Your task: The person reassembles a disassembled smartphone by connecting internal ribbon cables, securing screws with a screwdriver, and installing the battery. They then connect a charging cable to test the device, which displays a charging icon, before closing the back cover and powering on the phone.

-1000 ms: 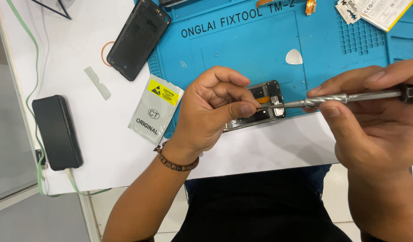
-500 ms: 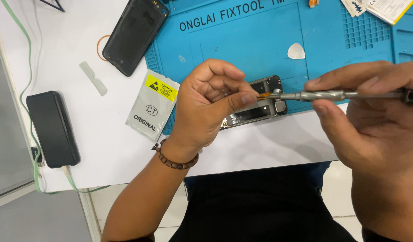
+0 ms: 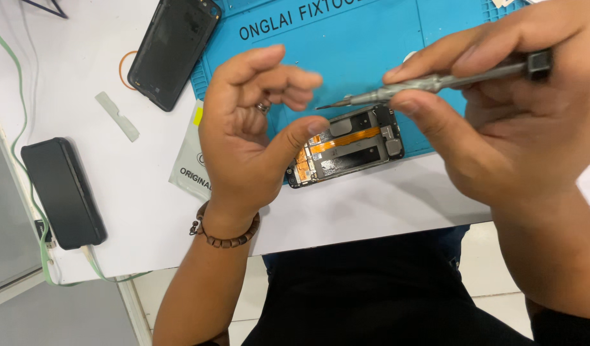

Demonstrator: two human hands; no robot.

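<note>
An opened phone (image 3: 352,150) with its inner boards and an orange flex strip showing lies flat across the front edge of the blue repair mat (image 3: 372,45). My left hand (image 3: 250,141) hovers over the phone's left end, fingers spread and curled, thumb tip close to the phone's corner, nothing visible in it. My right hand (image 3: 500,122) grips a thin grey screwdriver (image 3: 429,80) held nearly level. Its tip points left, a little above the phone and near my left fingers.
A black phone back cover (image 3: 173,48) lies at the mat's left edge beside an orange ring (image 3: 123,67). A black phone (image 3: 63,192) with a green cable sits at the white table's left. A silver pouch (image 3: 187,168) and a white plastic strip (image 3: 117,116) lie between.
My left hand has let go of the opened phone and lifted with fingers spread; the phone now rests on the mat. The screwdriver tip has come up off the phone.
</note>
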